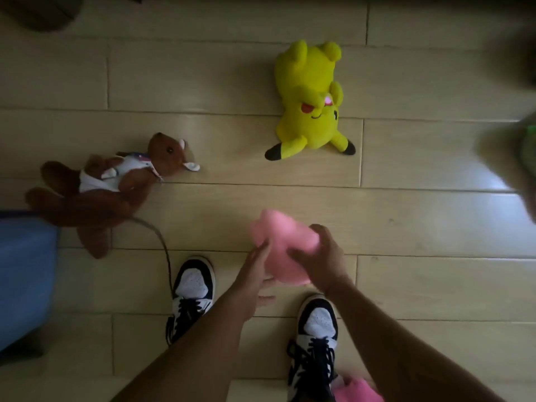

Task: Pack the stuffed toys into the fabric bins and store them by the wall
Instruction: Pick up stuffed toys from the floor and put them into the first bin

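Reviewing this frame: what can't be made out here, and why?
Head view only:
- Pink toy: motion-blurred and covered by the right hand and left hand; its kind is unclear.
- Blue object: cut by the left edge.
- Green-grey shape: blurred, cut by the right edge.
- Pink item: cut by the bottom edge.

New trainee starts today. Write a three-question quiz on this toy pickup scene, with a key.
1. True or false: the yellow plush is already in a bin.
2. Which toy do both hands hold? A) brown kangaroo plush B) pink plush C) yellow plush
3. What blue thing sits at the left edge of the view?

Key
1. False; it lies on the wooden floor.
2. B; the left hand and right hand have their fingers on it.
3. The blue bin, beside the kangaroo.
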